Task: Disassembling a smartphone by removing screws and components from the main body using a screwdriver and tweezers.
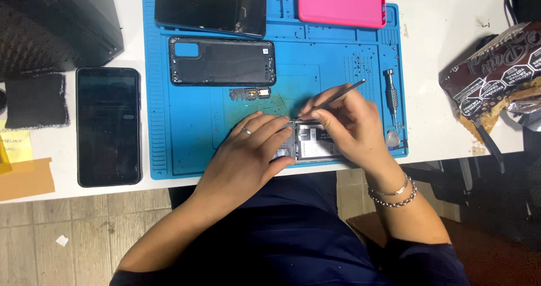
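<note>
An opened phone point(314, 144) lies at the front edge of a blue work mat point(186, 128), mostly covered by my hands. My left hand point(253, 153), with a ring on one finger, rests flat on the phone's left part and holds it down. My right hand point(346, 122) pinches a thin metal tool point(338, 96) like a pen; its tip meets the phone's top edge beside my left fingertips. Bracelets circle my right wrist.
On the mat lie a black back cover point(222, 61), a small circuit part point(249, 93), a dark phone point(211, 7), a pink case point(342, 3) and a screwdriver point(391, 97). Another black phone point(108, 125) lies left of the mat. A brown snack bag point(496, 77) sits right.
</note>
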